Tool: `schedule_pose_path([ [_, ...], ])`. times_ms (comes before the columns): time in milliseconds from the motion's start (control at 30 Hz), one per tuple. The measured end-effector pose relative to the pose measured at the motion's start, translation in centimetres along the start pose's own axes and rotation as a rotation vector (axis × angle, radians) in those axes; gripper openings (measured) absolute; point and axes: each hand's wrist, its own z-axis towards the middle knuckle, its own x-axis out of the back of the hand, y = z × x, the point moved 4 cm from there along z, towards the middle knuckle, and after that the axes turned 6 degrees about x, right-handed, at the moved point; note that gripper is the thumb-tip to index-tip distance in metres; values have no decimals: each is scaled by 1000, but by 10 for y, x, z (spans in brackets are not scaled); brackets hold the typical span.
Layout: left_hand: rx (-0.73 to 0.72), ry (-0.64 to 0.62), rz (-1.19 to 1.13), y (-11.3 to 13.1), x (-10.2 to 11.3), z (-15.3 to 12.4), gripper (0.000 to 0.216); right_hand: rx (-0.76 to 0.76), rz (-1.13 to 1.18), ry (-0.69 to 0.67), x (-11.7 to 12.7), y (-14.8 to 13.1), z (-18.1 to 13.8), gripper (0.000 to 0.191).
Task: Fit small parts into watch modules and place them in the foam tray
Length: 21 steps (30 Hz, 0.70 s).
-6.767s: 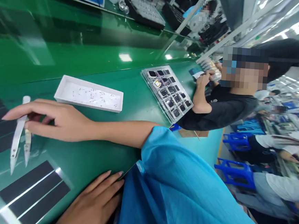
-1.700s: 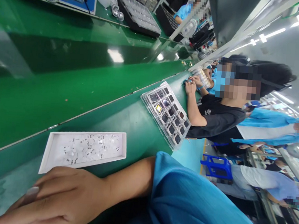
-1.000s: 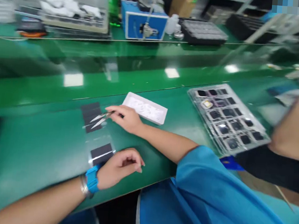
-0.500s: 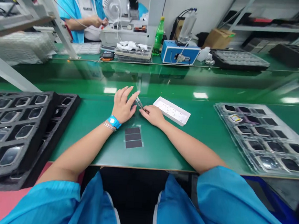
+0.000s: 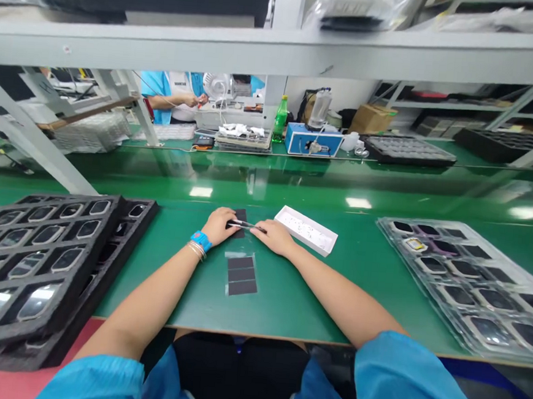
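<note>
My right hand (image 5: 274, 236) is closed on a pair of slim metal tweezers (image 5: 248, 225), which lie nearly level with their tips toward the left. Across from it, my left hand (image 5: 219, 226) has its fingers curled together at the tweezers' far end, around something small and dark that I cannot make out. Behind those fingers a dark sheet (image 5: 241, 214) lies on the green table, partly hidden. Nearer to me is a clear film with dark rectangular strips (image 5: 242, 274). Just beyond my right hand sits a shallow white box (image 5: 330, 245) with tiny dark pieces inside.
Black foam trays (image 5: 70, 258) of watch-like cases are stacked at the left. Clear plastic trays (image 5: 401, 274) with similar cases stand at the right. A shelf beam (image 5: 259, 54) crosses overhead. Behind are a green bottle (image 5: 280, 119), a blue machine (image 5: 314, 143) and a co-worker's arm (image 5: 170, 100).
The view has tipped upward, bringing the shelf beam in. My left hand's spread fingers have closed at the tweezers' end. The tweezers have swung from slanted to nearly level.
</note>
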Motion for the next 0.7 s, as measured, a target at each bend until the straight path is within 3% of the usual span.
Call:
schedule_pose_path([
  [700,29,-147,-53,5,-7,-3,25,61,68,-29,1,-1,-4,16],
])
